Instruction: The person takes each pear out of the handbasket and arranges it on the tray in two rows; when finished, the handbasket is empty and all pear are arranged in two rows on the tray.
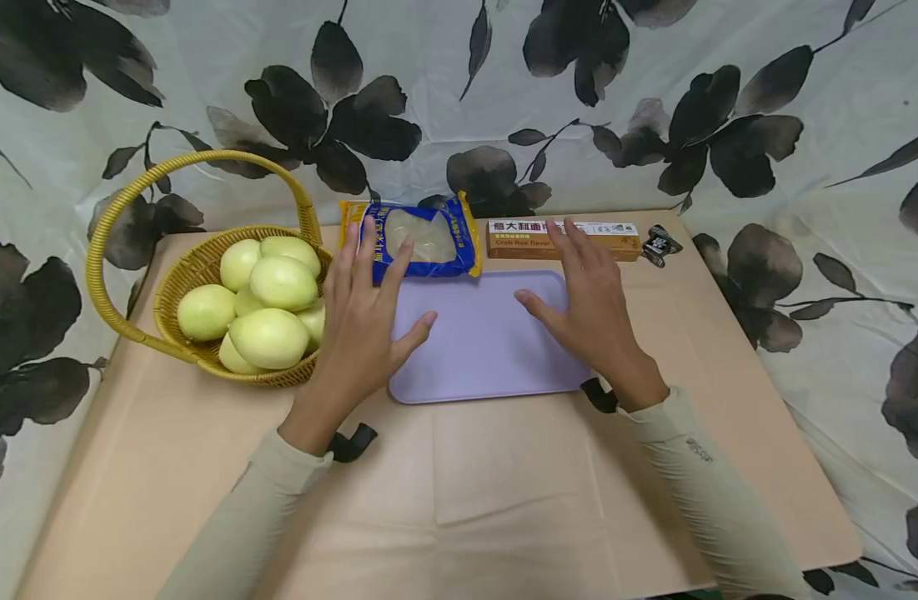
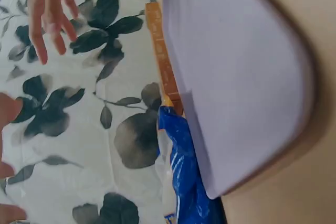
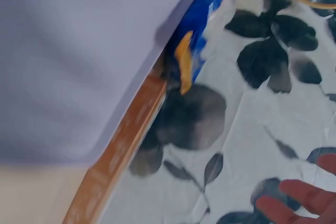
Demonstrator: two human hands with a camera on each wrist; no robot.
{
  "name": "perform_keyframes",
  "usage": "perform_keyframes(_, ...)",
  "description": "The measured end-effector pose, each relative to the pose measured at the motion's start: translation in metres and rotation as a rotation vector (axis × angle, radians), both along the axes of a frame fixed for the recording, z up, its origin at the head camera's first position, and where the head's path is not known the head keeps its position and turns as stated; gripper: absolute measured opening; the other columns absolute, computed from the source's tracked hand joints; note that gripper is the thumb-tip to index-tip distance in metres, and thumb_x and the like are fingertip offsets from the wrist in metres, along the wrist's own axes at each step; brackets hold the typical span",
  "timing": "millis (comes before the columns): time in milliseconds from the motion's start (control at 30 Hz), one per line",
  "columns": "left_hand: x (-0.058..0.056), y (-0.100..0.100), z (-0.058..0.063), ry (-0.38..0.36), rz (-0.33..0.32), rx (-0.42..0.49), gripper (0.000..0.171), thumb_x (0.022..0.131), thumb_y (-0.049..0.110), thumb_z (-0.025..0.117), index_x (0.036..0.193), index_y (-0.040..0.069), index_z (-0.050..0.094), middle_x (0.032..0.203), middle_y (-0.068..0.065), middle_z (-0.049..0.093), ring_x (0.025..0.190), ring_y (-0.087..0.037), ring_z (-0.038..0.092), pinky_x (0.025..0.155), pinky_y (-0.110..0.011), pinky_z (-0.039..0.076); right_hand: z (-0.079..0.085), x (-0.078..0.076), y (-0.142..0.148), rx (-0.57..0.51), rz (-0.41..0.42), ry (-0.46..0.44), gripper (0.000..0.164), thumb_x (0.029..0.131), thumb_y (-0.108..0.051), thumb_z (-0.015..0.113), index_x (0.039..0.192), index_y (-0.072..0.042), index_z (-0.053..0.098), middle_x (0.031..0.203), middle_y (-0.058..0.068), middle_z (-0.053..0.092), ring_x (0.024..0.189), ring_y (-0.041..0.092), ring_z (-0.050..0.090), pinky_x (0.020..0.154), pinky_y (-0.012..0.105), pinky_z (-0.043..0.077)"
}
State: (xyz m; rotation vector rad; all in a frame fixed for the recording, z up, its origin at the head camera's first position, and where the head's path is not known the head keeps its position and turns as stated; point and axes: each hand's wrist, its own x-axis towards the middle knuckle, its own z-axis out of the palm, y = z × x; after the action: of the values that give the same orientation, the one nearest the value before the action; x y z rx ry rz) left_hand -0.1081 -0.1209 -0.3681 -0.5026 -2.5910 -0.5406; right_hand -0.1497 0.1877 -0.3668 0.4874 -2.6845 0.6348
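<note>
Both hands are raised with spread fingers and hold nothing. In the head view the left hand point(image 1: 364, 312) is between the wicker basket point(image 1: 286, 377) and the left side of a lilac tray point(image 1: 474, 350). The right hand point(image 1: 589, 296) is over the tray's right side. Inside the basket lie several pale green, egg-shaped fruits point(image 1: 269, 338). Behind the tray lies a blue and yellow packet point(image 1: 447, 268) with a clear window, partly hidden by the left fingers. An orange-brown box point(image 1: 522, 246) with white lettering lies behind the right fingertips. Fingers of the right hand point(image 3: 299, 198) show in the right wrist view.
A small black wrapped piece point(image 1: 659, 245) lies at the box's right end. The table point(image 1: 504, 500) has a beige cover. A white cloth point(image 1: 459, 125) with dark flowers hangs behind it. The basket's tall handle point(image 1: 98, 242) arches up at the left.
</note>
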Motion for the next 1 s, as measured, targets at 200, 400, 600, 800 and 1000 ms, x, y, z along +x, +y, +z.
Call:
perform_keyframes(200,0.032,-0.025,0.001,0.249,0.111,0.285,0.076,0.091,0.039,0.072,0.159,0.016,0.049,0.177,-0.020,0.020,0.165,-0.041,0.011,0.133,-0.062,0.012,0.002,0.002,-0.027,-0.108,0.131,0.049,0.097,0.090,-0.042,0.085,0.168,-0.019,0.032,0.169,0.009,0.042,0.152,0.035,0.043,0.125,0.063,0.037)
perform_keyframes(400,0.054,-0.049,0.002,0.513,0.314,0.517,0.064,0.086,0.044,0.069,0.140,0.010,0.062,0.166,-0.033,0.032,0.159,-0.049,0.016,0.136,-0.056,0.005,0.001,0.004,-0.054,-0.167,0.214,0.053,0.095,0.089,-0.042,0.087,0.167,-0.017,0.036,0.165,0.010,0.047,0.152,0.030,0.046,0.124,0.059,0.041)
perform_keyframes(600,0.069,-0.076,-0.004,0.505,0.487,0.655,0.062,0.083,0.036,0.067,0.137,0.008,0.060,0.168,-0.039,0.016,0.163,-0.040,0.008,0.136,-0.041,0.001,0.003,0.007,-0.083,-0.211,0.297,0.049,0.093,0.089,-0.044,0.086,0.165,-0.019,0.039,0.163,0.007,0.049,0.151,0.026,0.047,0.126,0.054,0.041)
perform_keyframes(800,0.087,-0.091,-0.019,0.346,0.542,0.788,0.056,0.093,0.019,0.064,0.148,0.010,0.057,0.174,-0.029,0.010,0.166,-0.030,0.007,0.135,-0.032,0.007,0.001,0.010,-0.112,-0.226,0.368,0.034,0.088,0.091,-0.046,0.084,0.163,-0.017,0.043,0.163,0.006,0.050,0.151,0.024,0.047,0.127,0.050,0.040)
perform_keyframes(1000,0.091,-0.106,-0.041,0.110,0.603,1.014,0.057,0.098,0.003,0.056,0.154,0.015,0.054,0.179,-0.009,0.015,0.165,-0.019,0.015,0.135,-0.041,0.023,-0.003,0.010,-0.144,-0.281,0.469,0.028,0.084,0.093,-0.045,0.083,0.163,-0.019,0.044,0.160,0.003,0.054,0.147,0.020,0.050,0.124,0.043,0.046)
